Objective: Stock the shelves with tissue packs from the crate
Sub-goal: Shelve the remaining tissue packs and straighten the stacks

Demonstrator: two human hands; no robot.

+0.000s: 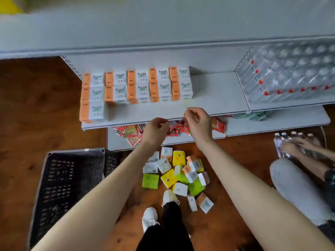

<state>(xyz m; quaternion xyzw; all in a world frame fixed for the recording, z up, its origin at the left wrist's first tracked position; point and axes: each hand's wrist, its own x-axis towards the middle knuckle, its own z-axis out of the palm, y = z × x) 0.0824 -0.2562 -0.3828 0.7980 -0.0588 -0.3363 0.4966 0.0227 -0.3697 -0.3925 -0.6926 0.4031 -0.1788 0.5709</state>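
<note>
Orange and white tissue packs (137, 86) stand in stacked rows on the left part of the grey shelf (217, 98). A heap of loose tissue packs (179, 176), yellow, green, white and orange, lies on the wooden floor below. The black crate (68, 187) sits at the lower left with nothing visible inside. My left hand (155, 130) and my right hand (196, 122) hover side by side at the shelf's front edge, fingers loosely curled, holding nothing.
Shrink-wrapped water bottles (290, 73) fill the shelf's right section. Red packets (132, 133) lie on the lower shelf. At the right another person crouches, a hand (297, 145) on bottled water on the floor. My white shoes (168, 198) stand beside the heap.
</note>
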